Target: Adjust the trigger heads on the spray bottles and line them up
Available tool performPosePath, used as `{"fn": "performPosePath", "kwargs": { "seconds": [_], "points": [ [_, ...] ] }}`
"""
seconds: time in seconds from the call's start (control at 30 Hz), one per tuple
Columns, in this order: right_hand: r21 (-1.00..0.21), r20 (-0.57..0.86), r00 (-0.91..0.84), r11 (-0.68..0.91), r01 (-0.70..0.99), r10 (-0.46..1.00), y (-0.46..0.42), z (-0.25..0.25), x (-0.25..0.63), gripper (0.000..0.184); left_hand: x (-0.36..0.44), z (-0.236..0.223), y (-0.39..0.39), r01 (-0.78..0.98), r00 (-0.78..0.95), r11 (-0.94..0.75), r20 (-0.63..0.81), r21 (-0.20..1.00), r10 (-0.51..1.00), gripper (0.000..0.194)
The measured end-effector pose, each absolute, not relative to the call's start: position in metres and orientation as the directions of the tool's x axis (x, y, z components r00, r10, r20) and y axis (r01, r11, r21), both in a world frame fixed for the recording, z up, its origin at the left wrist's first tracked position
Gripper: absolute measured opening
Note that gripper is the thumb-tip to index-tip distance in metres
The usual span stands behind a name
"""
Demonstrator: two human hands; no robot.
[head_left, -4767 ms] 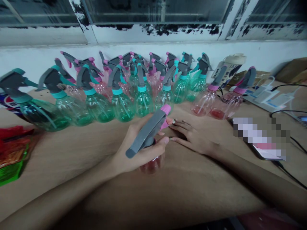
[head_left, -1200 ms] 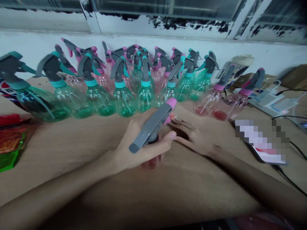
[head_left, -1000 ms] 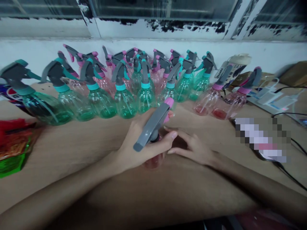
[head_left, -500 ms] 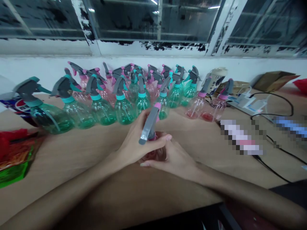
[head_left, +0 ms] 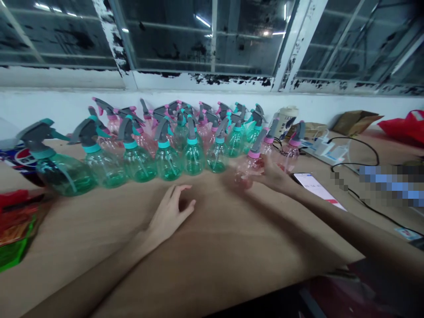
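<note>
My right hand [head_left: 274, 176] is closed around the body of a clear pink spray bottle [head_left: 247, 170] with a grey trigger head and pink collar. It is beside two other pink spray bottles [head_left: 289, 154] on the right. My left hand [head_left: 172, 207] holds nothing; its fingers are curved and apart over the table [head_left: 198, 247]. In front of it stands a row of green spray bottles [head_left: 168, 163] with turquoise collars and grey heads. Behind them are several more pink spray bottles [head_left: 113, 123] and green ones, partly hidden.
A phone [head_left: 316, 189] with a lit screen lies at the right, near a power strip [head_left: 326, 152] and black cables. A carton [head_left: 285, 121] and brown paper box [head_left: 357, 121] stand at the back. Red and green packets [head_left: 20, 229] lie at the left, near a dark blue cup [head_left: 24, 161].
My right hand has carried the pink spray bottle forward and right, beside the two other pink ones. My left hand has let go of it and lies apart. The view has shifted slightly.
</note>
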State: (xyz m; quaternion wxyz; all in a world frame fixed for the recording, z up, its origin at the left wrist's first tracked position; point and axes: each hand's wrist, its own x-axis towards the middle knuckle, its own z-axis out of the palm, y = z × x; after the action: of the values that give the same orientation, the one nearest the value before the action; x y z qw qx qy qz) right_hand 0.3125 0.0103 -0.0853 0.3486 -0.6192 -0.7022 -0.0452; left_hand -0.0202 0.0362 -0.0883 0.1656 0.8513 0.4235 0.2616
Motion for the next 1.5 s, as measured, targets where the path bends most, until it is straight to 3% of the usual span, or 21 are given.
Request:
{"fn": "performPosePath", "kwargs": {
  "seconds": [0.13, 0.33, 0.5, 0.67, 1.03, 1.2, 1.5],
  "points": [
    [-0.374, 0.592, 0.149, 0.106, 0.921, 0.792, 0.036, -0.085, 0.311, 0.069, -0.018, -0.091, 0.037, 0.643, 0.579, -0.667, 0.331, 0.375, 0.745, 0.025],
    [-0.334, 0.564, 0.222, -0.026, 0.942, 0.795, 0.053, -0.080, 0.298, 0.053, -0.018, -0.096, 0.035, 0.610, 0.669, -0.754, 0.351, 0.243, 0.655, 0.024],
    [-0.314, 0.476, 0.329, -0.192, 0.930, 0.816, 0.058, -0.071, 0.285, 0.052, -0.019, -0.100, 0.039, 0.612, 0.665, -0.753, 0.358, 0.242, 0.655, 0.025],
    [-0.322, 0.477, 0.378, -0.242, 0.915, 0.794, 0.067, -0.067, 0.275, 0.055, -0.019, -0.105, 0.042, 0.627, 0.650, -0.737, 0.350, 0.253, 0.674, 0.026],
    [-0.409, 0.638, 0.370, -0.110, 0.906, 0.675, 0.036, -0.073, 0.313, 0.054, -0.018, -0.099, 0.041, 0.663, 0.624, -0.688, 0.290, 0.294, 0.726, 0.026],
    [-0.498, 0.582, 0.505, -0.212, 0.841, 0.637, 0.027, -0.066, 0.343, 0.047, -0.016, -0.097, 0.041, 0.668, 0.614, -0.677, 0.284, 0.310, 0.736, 0.025],
    [-0.512, 0.418, 0.597, -0.365, 0.778, 0.685, 0.058, -0.063, 0.340, 0.064, -0.017, -0.098, 0.040, 0.683, 0.594, -0.658, 0.284, 0.318, 0.753, 0.025]
  ]
}}
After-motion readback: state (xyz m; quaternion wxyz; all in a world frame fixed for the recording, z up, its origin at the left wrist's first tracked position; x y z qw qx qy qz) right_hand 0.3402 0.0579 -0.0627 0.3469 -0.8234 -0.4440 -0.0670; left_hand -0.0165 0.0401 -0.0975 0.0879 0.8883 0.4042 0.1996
